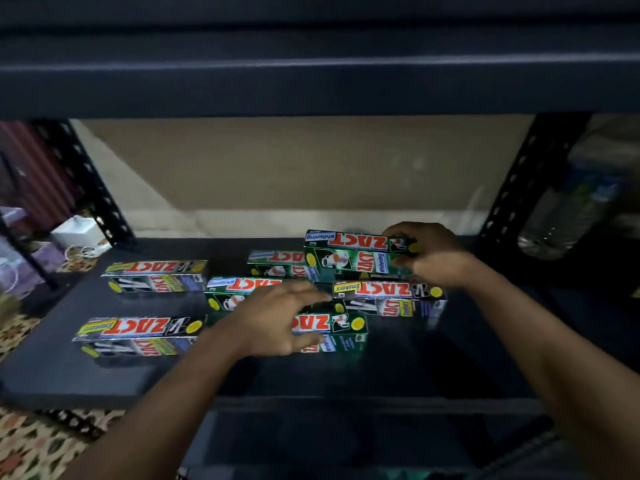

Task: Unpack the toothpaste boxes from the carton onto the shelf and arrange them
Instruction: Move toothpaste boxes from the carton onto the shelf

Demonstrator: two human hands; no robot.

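I have the right hand (429, 254) clasped round the right end of a green whitening box (353, 252), thumb toward me and fingers over the far side. It holds the box above the back of the cluster on the shelf (433, 368). I cannot tell whether the box's left end rests on the rear green box (277, 265). The left hand (273, 323) is spread over the front green box (343, 327) with its fingers nearly straight. It grasps nothing that I can see, and blur hides whether it presses down.

A middle green box (235, 292) lies just left of that hand, and a silver smokers box (388, 297) sits just under the held one. Two more silver boxes, the far one (156, 275) and the near one (138, 336), lie well apart on the left. The carton is out of view.

I judge the step to be sorting by kind: green with green, silver with silver. To do it well, I would lower the held box flat and square beside the rear green one, with the label facing the same way. I would steady the neighbours with the left palm so nothing skids. Only once the box sits flush would I let go, since these light cartons slide easily on the smooth board.
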